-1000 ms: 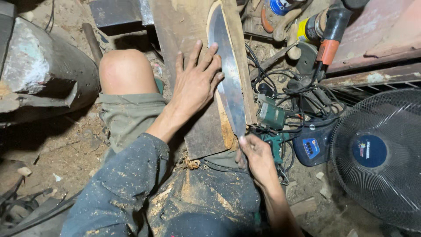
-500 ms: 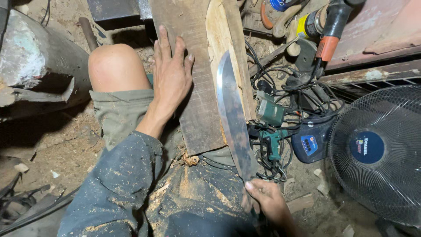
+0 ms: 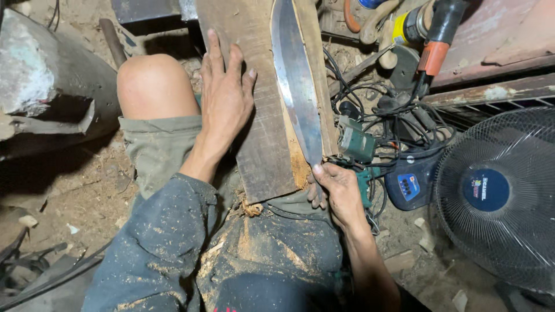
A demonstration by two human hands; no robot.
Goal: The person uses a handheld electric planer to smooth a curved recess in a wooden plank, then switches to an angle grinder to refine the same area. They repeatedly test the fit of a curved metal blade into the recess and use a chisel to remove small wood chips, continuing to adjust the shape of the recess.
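While the left hand [image 3: 225, 98] lies flat on one plank [image 3: 254, 104], the right hand [image 3: 338, 193] grips one blade [image 3: 298, 86].

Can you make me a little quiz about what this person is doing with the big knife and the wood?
1. True or false: the left hand lies flat on the wooden plank.
2. Which hand holds the long knife?
A. the left hand
B. the right hand
C. neither hand
3. Fill in the missing word: the round black thing at the right edge of the picture is a ____.

Key
1. True: its fingers are spread on the wood beside the bare knee.
2. B: it grips the knife at its lower end, with the blade lying along the plank.
3. fan
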